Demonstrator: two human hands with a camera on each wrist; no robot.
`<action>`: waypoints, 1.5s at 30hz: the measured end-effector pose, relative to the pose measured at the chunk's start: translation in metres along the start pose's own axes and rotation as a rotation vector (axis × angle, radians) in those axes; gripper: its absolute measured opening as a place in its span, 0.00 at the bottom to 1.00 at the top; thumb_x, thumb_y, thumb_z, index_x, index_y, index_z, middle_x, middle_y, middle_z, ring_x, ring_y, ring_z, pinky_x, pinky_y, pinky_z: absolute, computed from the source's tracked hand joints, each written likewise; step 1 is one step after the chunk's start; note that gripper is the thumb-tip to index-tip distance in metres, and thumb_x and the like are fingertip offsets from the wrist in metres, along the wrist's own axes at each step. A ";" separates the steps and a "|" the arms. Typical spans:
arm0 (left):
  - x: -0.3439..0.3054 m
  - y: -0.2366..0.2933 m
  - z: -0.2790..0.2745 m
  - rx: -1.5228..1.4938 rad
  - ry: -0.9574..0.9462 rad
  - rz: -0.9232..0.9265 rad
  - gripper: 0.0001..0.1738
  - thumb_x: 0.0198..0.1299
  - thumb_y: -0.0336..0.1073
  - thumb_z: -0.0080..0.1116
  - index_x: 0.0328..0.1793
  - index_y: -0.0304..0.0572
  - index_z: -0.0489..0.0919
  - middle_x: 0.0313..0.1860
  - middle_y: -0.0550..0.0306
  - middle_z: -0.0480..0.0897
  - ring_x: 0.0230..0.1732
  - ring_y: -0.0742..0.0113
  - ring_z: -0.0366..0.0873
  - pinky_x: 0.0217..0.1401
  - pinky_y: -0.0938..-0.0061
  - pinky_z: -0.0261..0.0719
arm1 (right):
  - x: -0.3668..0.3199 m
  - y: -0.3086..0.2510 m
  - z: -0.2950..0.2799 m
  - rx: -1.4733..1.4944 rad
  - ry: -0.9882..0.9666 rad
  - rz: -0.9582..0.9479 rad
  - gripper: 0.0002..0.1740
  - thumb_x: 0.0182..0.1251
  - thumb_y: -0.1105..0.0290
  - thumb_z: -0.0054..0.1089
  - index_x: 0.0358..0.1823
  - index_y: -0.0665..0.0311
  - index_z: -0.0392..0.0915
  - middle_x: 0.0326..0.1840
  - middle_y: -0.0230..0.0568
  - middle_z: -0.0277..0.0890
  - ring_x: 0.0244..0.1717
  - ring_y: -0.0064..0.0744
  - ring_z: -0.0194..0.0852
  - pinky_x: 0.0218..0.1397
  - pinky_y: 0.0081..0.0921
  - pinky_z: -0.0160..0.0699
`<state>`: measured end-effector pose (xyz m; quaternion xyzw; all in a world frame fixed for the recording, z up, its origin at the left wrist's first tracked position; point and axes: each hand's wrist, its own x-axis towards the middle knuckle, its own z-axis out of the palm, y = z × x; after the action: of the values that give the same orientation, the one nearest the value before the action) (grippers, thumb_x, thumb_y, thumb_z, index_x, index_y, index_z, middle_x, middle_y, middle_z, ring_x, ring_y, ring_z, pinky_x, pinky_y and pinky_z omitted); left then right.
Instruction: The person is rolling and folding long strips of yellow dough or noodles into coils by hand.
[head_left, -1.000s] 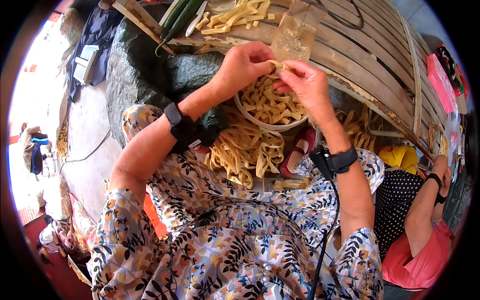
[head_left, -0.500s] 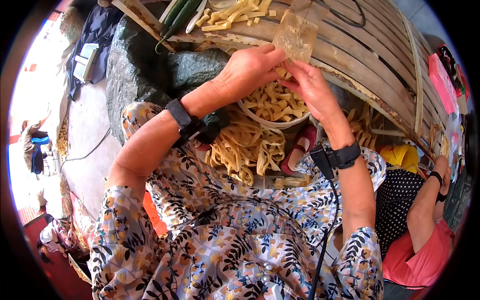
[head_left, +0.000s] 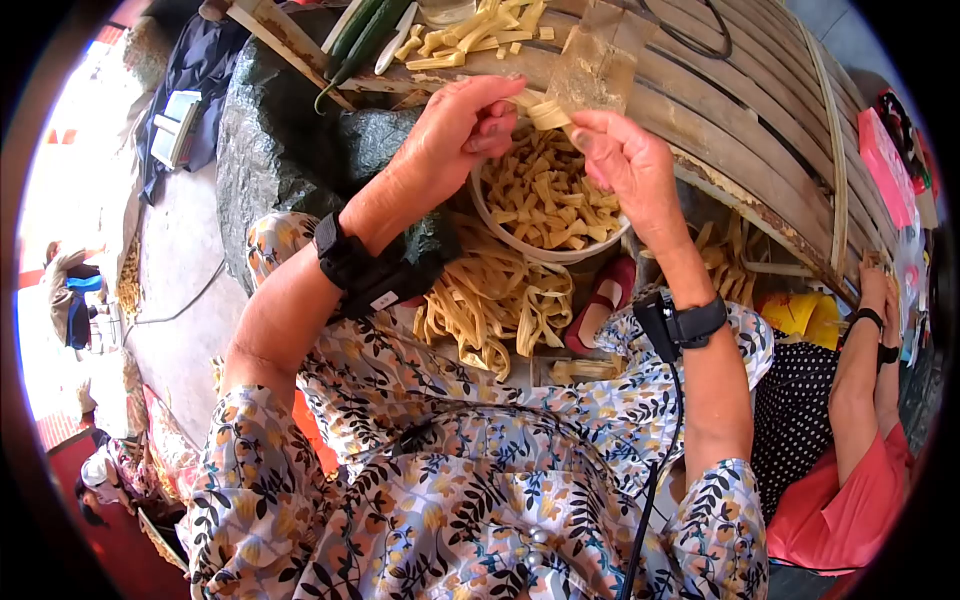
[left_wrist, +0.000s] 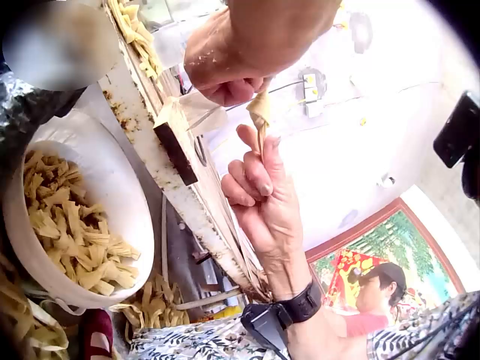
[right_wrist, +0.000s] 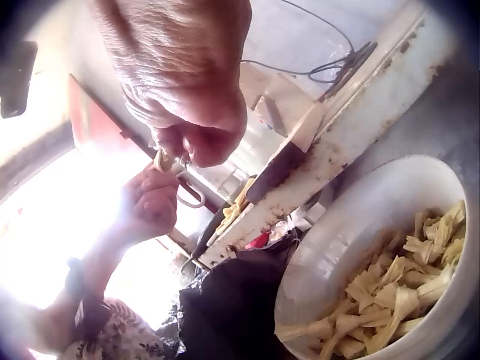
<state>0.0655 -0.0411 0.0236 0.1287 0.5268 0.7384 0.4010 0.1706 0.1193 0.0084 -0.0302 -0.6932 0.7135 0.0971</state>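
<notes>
A pale yellow flat strip (head_left: 546, 113) is stretched between both hands, above the far rim of a white bucket (head_left: 548, 257). My left hand (head_left: 450, 135) pinches one end between thumb and fingers. At the other end, my right hand (head_left: 632, 170) grips it with thumb and forefinger. In the left wrist view the strip (left_wrist: 259, 112) looks folded over itself like a knot, with a narrow tail running into the right hand's fingers. Many short knotted pieces (head_left: 550, 195) lie in the bucket below.
Long loose strips (head_left: 490, 295) hang in a heap before the bucket. On the slatted wooden table (head_left: 740, 120) are cut yellow pieces (head_left: 480, 30), green cucumbers (head_left: 360, 40) and a wooden block (head_left: 595, 60). A dark plastic sack (head_left: 260, 150) stands left; another person's arm (head_left: 860, 350) is at right.
The hands, close together half a second ago with the strip mostly hidden, have drawn apart. The left moved left and the strip now shows between them.
</notes>
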 end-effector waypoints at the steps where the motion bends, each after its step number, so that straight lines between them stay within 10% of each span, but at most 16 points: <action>1: 0.001 0.003 -0.003 -0.067 0.018 -0.032 0.20 0.60 0.40 0.50 0.17 0.50 0.58 0.12 0.71 0.54 0.13 0.80 0.47 0.21 0.83 0.48 | 0.000 -0.001 -0.001 -0.040 -0.025 0.001 0.13 0.63 0.64 0.55 0.37 0.68 0.76 0.17 0.23 0.61 0.19 0.11 0.53 0.22 0.12 0.53; 5: 0.004 0.012 -0.011 -0.103 -0.016 -0.063 0.21 0.60 0.41 0.50 0.17 0.51 0.59 0.12 0.72 0.53 0.12 0.80 0.45 0.21 0.83 0.49 | -0.001 -0.003 0.003 -0.067 -0.070 -0.048 0.11 0.64 0.67 0.54 0.39 0.69 0.76 0.18 0.23 0.63 0.20 0.11 0.55 0.22 0.11 0.54; 13: 0.006 -0.008 -0.003 0.297 -0.245 0.002 0.19 0.61 0.44 0.51 0.51 0.38 0.74 0.25 0.68 0.71 0.26 0.82 0.66 0.30 0.88 0.65 | 0.000 0.005 -0.005 0.056 -0.138 0.102 0.12 0.66 0.67 0.50 0.37 0.69 0.77 0.17 0.23 0.63 0.19 0.10 0.57 0.22 0.10 0.56; 23: 0.011 -0.014 -0.003 0.395 -0.039 0.043 0.11 0.58 0.38 0.55 0.37 0.37 0.78 0.17 0.71 0.67 0.18 0.84 0.59 0.21 0.87 0.56 | 0.002 0.012 -0.003 -0.040 -0.152 0.188 0.13 0.65 0.65 0.52 0.38 0.70 0.76 0.18 0.27 0.68 0.18 0.13 0.60 0.22 0.12 0.61; 29: 0.005 -0.013 -0.004 0.664 -0.290 0.017 0.17 0.63 0.47 0.49 0.36 0.39 0.78 0.16 0.70 0.67 0.18 0.84 0.59 0.19 0.86 0.56 | 0.007 0.007 -0.024 -0.495 -0.049 0.004 0.24 0.57 0.52 0.59 0.41 0.68 0.76 0.30 0.36 0.77 0.30 0.25 0.75 0.34 0.20 0.73; 30: 0.004 -0.014 0.001 0.694 -0.334 -0.015 0.20 0.65 0.49 0.44 0.36 0.40 0.78 0.15 0.70 0.66 0.17 0.84 0.59 0.18 0.86 0.55 | 0.010 0.008 -0.021 -0.308 -0.099 -0.128 0.23 0.58 0.53 0.59 0.39 0.70 0.76 0.26 0.34 0.76 0.27 0.23 0.75 0.31 0.17 0.71; 33: 0.005 -0.028 0.006 0.596 -0.418 -0.044 0.20 0.65 0.49 0.43 0.37 0.40 0.77 0.14 0.70 0.64 0.16 0.84 0.58 0.18 0.86 0.54 | 0.011 -0.005 -0.009 -0.021 -0.176 0.288 0.19 0.58 0.58 0.60 0.36 0.71 0.76 0.23 0.32 0.75 0.23 0.19 0.73 0.23 0.14 0.66; 45: -0.001 -0.036 0.031 0.211 -0.259 -0.112 0.21 0.66 0.49 0.38 0.39 0.40 0.74 0.26 0.68 0.71 0.18 0.85 0.57 0.19 0.89 0.54 | 0.018 0.015 -0.011 0.320 0.112 0.173 0.08 0.58 0.70 0.59 0.28 0.68 0.76 0.17 0.29 0.69 0.12 0.13 0.59 0.14 0.10 0.60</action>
<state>0.1015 -0.0164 0.0050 0.2344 0.5516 0.6328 0.4903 0.1532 0.1335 -0.0049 -0.1133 -0.5594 0.8175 0.0774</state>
